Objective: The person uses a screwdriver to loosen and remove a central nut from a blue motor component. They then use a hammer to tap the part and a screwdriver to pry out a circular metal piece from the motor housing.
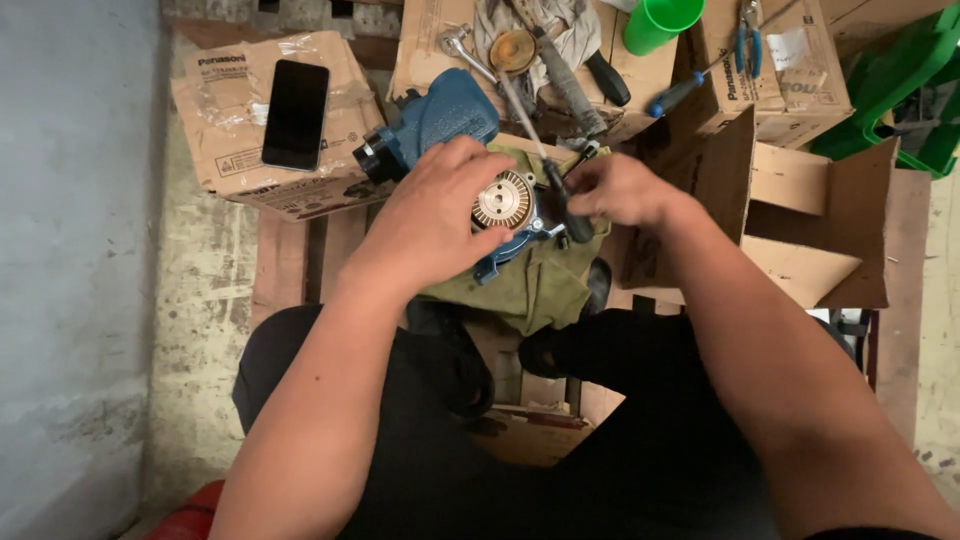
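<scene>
A blue power-tool motor housing (pixel 440 120) lies on an olive cloth (pixel 535 285) over my lap, its round finned metal part (pixel 502 198) facing up. My left hand (pixel 435 215) presses down on the housing, fingers curled beside the finned part. My right hand (pixel 625 190) grips a black-handled tool (pixel 562 205) whose thin metal shaft (pixel 520 115) slants up and left, the handle end resting right of the finned part.
A black phone (pixel 296 114) lies on a flattened cardboard box (pixel 225 130) at left. Behind are a ratchet wrench (pixel 462 48), a file (pixel 572 90), a blue-handled screwdriver (pixel 676 94), blue pliers (pixel 746 38) and a green cup (pixel 655 22). Open cardboard (pixel 810 225) stands at right, a grey wall (pixel 70 250) at left.
</scene>
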